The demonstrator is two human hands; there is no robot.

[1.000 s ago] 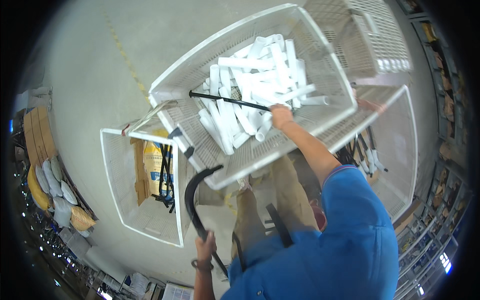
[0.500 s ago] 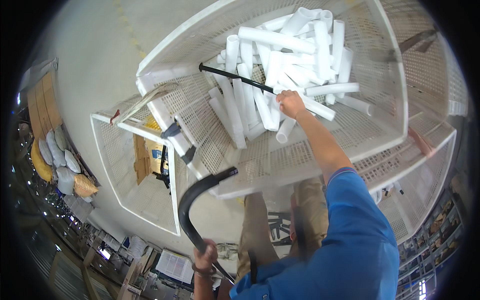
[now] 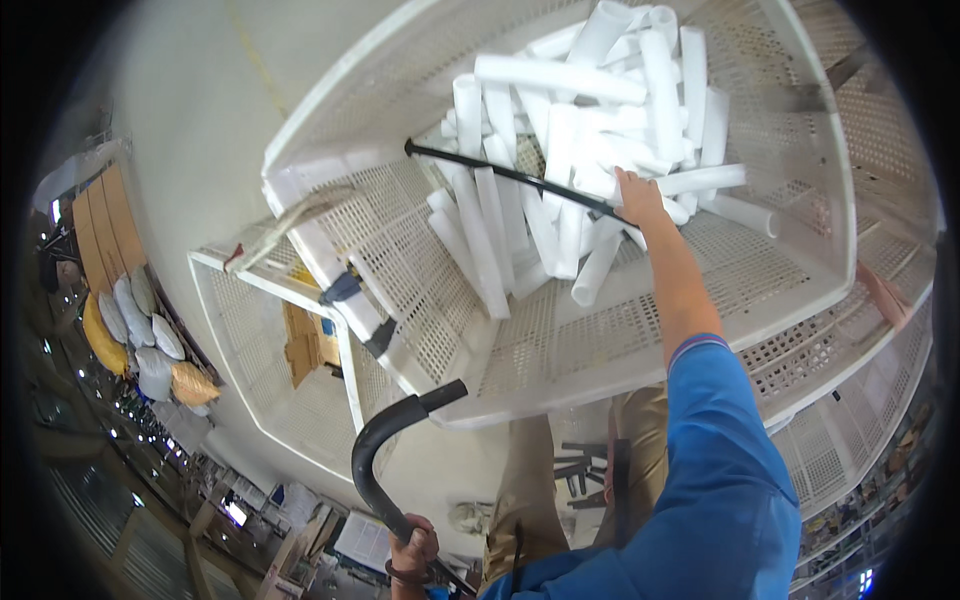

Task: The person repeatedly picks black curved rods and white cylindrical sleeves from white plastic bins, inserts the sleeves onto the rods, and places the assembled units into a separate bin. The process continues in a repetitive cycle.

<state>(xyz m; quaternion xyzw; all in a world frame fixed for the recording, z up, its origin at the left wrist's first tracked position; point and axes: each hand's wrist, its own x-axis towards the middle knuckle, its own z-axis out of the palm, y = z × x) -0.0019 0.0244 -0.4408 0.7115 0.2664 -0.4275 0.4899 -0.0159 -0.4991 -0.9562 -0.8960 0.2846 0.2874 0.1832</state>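
Note:
My left hand (image 3: 415,548) is wrapped round the lower part of a bent black tube (image 3: 375,440), which curves upward with a sleeve-like covering near its upper end. My right hand (image 3: 640,197) reaches into a large white perforated basket (image 3: 400,230) and is closed at a white tube (image 3: 598,184), mostly covered by the fingers. Heaped around it are several more white tubes (image 3: 560,78), pointing in different directions. A thin black rod (image 3: 500,170) with a wider end lies slanted over them, its near end reaching my right wrist.
A lower white crate (image 3: 270,400) at left holds cardboard (image 3: 300,345). Another white crate (image 3: 850,440) is at right. Short black pieces (image 3: 580,468) lie on the floor by my legs. Filled sacks (image 3: 155,370) and cardboard sheets (image 3: 105,220) stand far left.
My right hand has moved right over the heap, and more of the black rod shows. My left hand and the bent black tube have shifted slightly lower in view.

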